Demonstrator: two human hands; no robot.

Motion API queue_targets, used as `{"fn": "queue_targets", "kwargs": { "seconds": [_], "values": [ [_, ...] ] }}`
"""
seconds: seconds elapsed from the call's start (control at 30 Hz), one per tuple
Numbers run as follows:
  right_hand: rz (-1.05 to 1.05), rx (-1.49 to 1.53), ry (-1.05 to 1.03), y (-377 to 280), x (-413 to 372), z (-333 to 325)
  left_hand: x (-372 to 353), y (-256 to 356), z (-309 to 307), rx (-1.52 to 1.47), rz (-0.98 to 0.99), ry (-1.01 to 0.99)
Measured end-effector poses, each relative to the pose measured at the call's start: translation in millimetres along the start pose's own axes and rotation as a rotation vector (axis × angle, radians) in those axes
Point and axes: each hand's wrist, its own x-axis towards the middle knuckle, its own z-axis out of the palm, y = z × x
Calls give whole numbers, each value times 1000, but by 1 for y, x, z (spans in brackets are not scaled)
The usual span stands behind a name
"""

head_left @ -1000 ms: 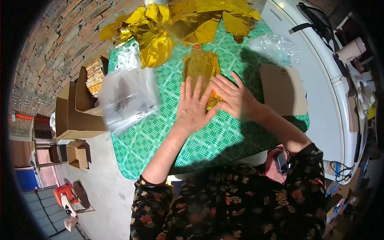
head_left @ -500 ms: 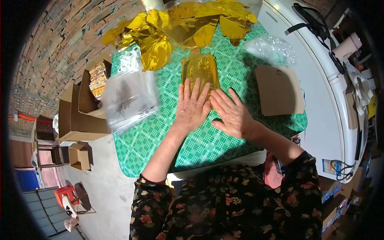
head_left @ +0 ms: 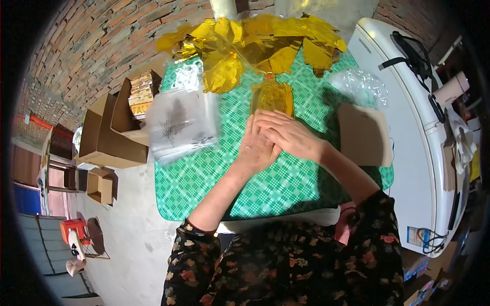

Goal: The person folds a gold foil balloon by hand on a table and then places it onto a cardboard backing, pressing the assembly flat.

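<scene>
Both hands [head_left: 275,136] on balloon [head_left: 273,97]; foil-packed box [head_left: 122,111]

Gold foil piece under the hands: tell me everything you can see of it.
The gold foil piece looks like thin, shiny, crinkled metallic film, flattened, roughly rectangular, lying on the green checked tablecloth. Its far end, with a small reddish spot, meets the gold foil pile. The left hand and right hand, overlapping, cover its near end.

Right hand [head_left: 290,135] now atop left hand [head_left: 253,152]
</scene>
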Motion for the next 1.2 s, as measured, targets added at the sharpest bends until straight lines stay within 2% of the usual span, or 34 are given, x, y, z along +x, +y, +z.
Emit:
{"fn": "queue_targets", "kwargs": {
  "seconds": [0.03, 0.13, 0.17, 0.27, 0.5, 0.6, 0.73, 0.77, 0.9, 1.0, 1.1, 1.2],
  "values": [
    [-23, 24, -33, 3, 12, 1, 2, -1, -2, -121, -8, -27],
    [-80, 22, -103, 26, 34, 9, 2, 0, -1, -106, -37, -92],
    [-75, 19, -98, 33, 36, 13, 0, 1, 1, -58, -28, -30],
    [-54, -2, -159, 44, 38, 11, 3, 2, -13, -139, -40, -144],
    [-1, -150, -217, 70, 61, 8, -1, 0, 6, -66, -34, -21],
    [-46, -211, -177, 84, 71, 9, -2, 0, 7, -115, -32, 42],
    [-212, -351, 95, 104, 80, 8, -2, 2, 4, -174, -36, 93],
    [-335, -316, 284, 109, 83, 3, -2, 1, 4, -188, -36, 111],
    [-136, -573, 514, 104, 61, -11, -2, 3, 3, -137, -62, 54],
    [14, -670, 443, 122, 45, -9, 0, 4, 2, -129, -61, 54],
    [159, -583, 326, 129, 47, -14, -2, 4, 2, -114, -63, 46],
    [417, -449, 74, 135, 63, -25, -2, 3, 6, -104, -61, 57]
  ]
}}
